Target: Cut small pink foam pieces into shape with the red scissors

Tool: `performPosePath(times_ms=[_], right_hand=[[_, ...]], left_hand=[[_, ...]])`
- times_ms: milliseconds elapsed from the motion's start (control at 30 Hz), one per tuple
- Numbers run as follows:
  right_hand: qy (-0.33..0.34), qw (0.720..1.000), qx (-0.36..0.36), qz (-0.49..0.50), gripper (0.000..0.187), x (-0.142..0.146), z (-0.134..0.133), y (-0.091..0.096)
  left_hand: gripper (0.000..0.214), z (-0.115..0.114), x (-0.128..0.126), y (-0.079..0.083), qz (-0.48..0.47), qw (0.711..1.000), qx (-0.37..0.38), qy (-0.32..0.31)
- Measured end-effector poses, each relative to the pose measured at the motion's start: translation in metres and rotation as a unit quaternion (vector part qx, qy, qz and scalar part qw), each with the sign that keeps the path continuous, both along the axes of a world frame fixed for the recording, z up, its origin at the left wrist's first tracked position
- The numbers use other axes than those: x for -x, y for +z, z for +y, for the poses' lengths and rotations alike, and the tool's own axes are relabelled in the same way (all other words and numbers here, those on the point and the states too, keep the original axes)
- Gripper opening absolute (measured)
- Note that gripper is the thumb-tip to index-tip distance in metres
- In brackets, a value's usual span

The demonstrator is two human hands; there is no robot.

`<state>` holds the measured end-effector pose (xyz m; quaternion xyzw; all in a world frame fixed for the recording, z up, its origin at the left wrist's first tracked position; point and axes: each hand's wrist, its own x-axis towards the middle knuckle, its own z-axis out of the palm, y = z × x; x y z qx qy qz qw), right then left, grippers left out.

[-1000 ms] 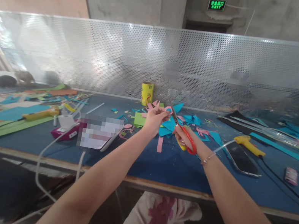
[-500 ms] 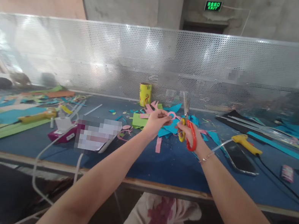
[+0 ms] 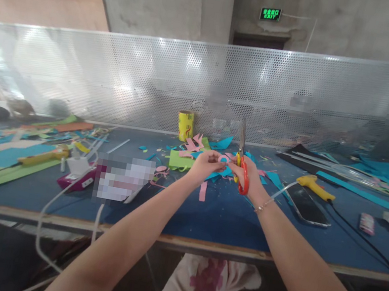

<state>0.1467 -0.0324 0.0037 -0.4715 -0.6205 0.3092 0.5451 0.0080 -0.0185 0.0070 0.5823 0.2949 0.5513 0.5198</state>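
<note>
Between the thumb and fingers of my left hand (image 3: 206, 164) is a small pink paper ring (image 3: 224, 156). My right hand (image 3: 252, 174) has the scissors (image 3: 242, 144) hooked on it, red and yellow handles at the palm, blades pointing up and away. Its fingertips come up to the ring's right side; whether they pinch it too is hard to tell. Beneath both hands lies a heap of cut paper, with blue scraps (image 3: 222, 143), green paper (image 3: 177, 160) and a pink strip (image 3: 203, 191).
A yellow tape roll (image 3: 185, 126) stands behind the scraps. On the right lie a yellow glue gun (image 3: 317, 187) and a dark phone (image 3: 306, 205). A second glue gun (image 3: 42, 157) and a purple box (image 3: 77, 180) with white cables are on the left. A perforated metal screen (image 3: 153, 78) backs the table.
My right hand has come in closer, bringing its fingertips to the ring, and the scissors have turned slightly more upright. The view has shifted a little.
</note>
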Motion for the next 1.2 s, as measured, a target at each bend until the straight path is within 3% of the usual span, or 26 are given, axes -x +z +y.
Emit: performPosePath(times_ms=[267, 467, 633, 800, 1200], right_hand=[[-0.003, 1.0, 0.015, 0.023, 0.037, 0.001, 0.004, -0.004], [-0.008, 1.0, 0.016, -0.013, 0.037, -0.001, 0.004, -0.002], [0.012, 0.996, -0.011, -0.082, 0.035, -0.005, 0.013, -0.01], [0.018, 0.99, -0.023, -0.139, 0.038, -0.005, 0.019, -0.022], [0.102, 0.984, 0.067, -0.128, 0.044, 0.005, -0.006, -0.008]], left_hand=[[0.016, -0.003, -0.001, 0.001, 0.001, 1.0, -0.019, 0.006], [0.013, 0.001, -0.002, -0.004, 0.019, 0.999, -0.011, 0.025], [0.016, 0.011, 0.006, 0.0, -0.099, 0.988, -0.006, 0.119], [0.019, 0.012, 0.014, 0.012, -0.169, 0.978, -0.012, 0.122], [0.018, 0.012, 0.009, 0.008, -0.113, 0.987, -0.016, 0.115]])
